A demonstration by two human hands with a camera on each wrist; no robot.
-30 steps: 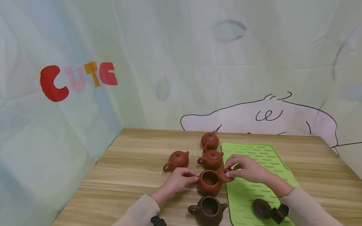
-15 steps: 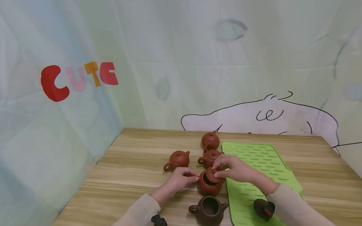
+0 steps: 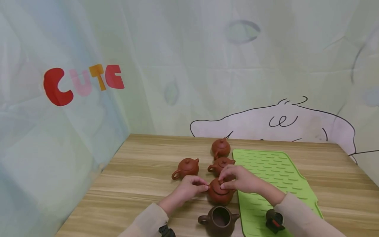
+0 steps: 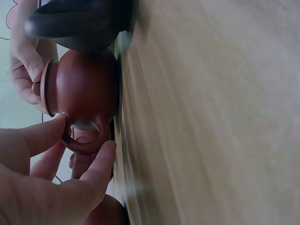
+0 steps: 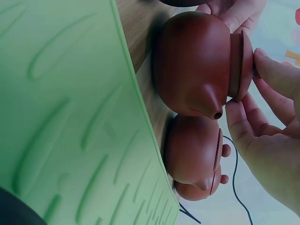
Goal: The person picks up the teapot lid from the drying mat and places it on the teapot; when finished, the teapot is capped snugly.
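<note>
A reddish-brown clay teapot [image 3: 219, 198] stands on the table between both hands, its spout toward the green mat. My left hand [image 3: 189, 189] pinches its looped handle [image 4: 89, 147] between thumb and fingers. With thumb and fingers my right hand [image 3: 242, 179] holds the teapot's lid [image 5: 246, 65] by its knob, right at the mouth of the pot. In the head view a dark gap shows under the lid's near edge. Closer to me stands a dark brown teapot [image 3: 220, 227] without a lid, its round mouth facing up.
Three more reddish teapots with lids stand behind: one at the left [image 3: 188, 168], one just beyond the hands [image 3: 217, 164], one farthest back [image 3: 220, 148]. A green ridged mat [image 3: 269, 171] lies at the right. A dark lid [image 3: 269, 214] on it is mostly hidden by the right wrist's device.
My right hand has moved left with the lid, from beside the spout to over the pot's mouth, and has lowered it there. The left hand stays on the handle.
</note>
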